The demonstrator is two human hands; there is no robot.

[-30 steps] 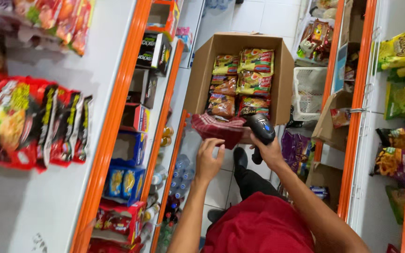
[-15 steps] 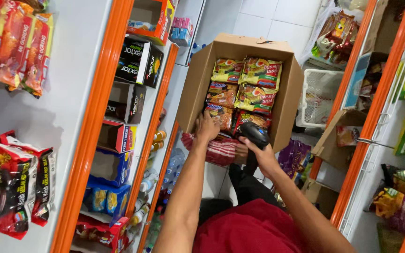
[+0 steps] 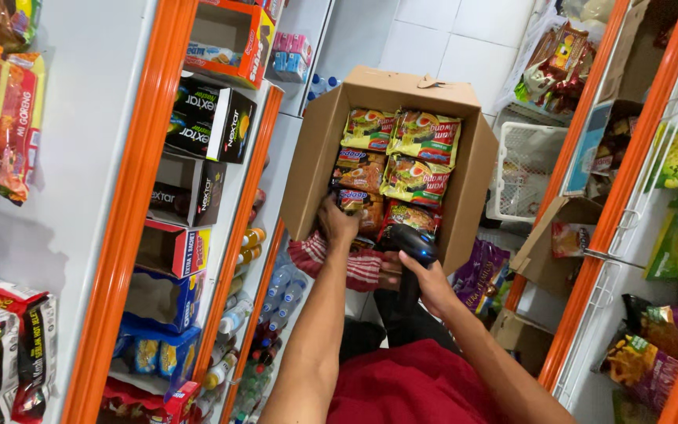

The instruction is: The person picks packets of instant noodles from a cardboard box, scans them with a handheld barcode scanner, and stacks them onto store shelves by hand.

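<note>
Two hands at the noodle box.
Your left hand (image 3: 337, 224) grips a packet (image 3: 359, 206) inside the cardboard box (image 3: 319, 149); right hand (image 3: 425, 275) fingers wrap a black scanner (image 3: 410, 239).

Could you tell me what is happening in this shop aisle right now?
A person stands between orange-framed shelves over an open cardboard box full of noodle packets. The left hand reaches into the box at the packets. The right hand holds a black handheld scanner beside the box.

Open brown cardboard box (image 3: 319, 157) of colourful noodle packets (image 3: 402, 169)
Tilted toward camera; black handheld scanner (image 3: 410, 243) at its lower edge.
</note>
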